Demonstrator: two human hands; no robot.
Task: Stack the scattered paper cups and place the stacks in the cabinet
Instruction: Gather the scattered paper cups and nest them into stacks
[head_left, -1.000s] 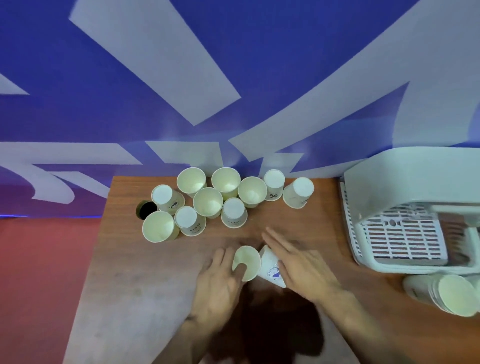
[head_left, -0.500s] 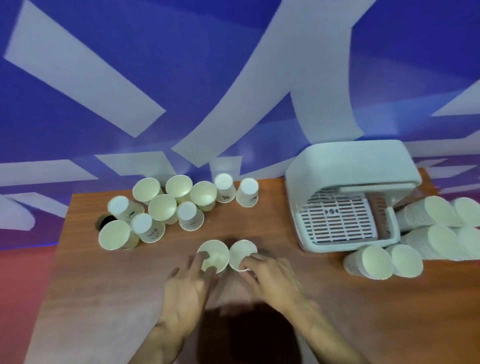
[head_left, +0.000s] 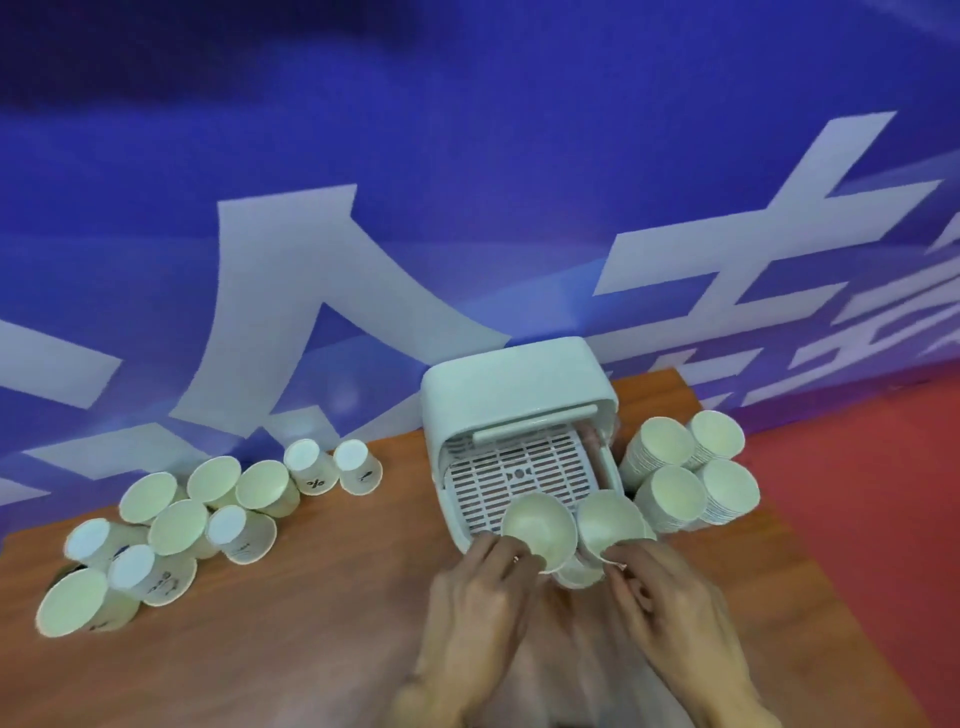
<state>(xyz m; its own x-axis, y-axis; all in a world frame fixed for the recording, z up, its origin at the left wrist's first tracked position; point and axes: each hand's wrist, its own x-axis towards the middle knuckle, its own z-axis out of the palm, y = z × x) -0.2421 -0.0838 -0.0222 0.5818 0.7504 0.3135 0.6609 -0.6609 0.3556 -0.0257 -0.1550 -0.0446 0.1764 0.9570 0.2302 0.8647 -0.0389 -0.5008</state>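
Both cups have come across to the open front of the white plastic cabinet (head_left: 514, 379): the left hand (head_left: 478, 597) pinches one pale paper cup (head_left: 537, 527), the right hand (head_left: 670, 608) a second paper cup (head_left: 608, 519), side by side. Scattered cups (head_left: 176, 525) left of it remain unstacked.

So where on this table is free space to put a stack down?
Bare wood lies between the scattered cups and the cabinet, and along the table's near edge left of the left hand. Crowded: the cabinet mouth, where it and the right hand hold cups, and the stacks right of the cabinet.
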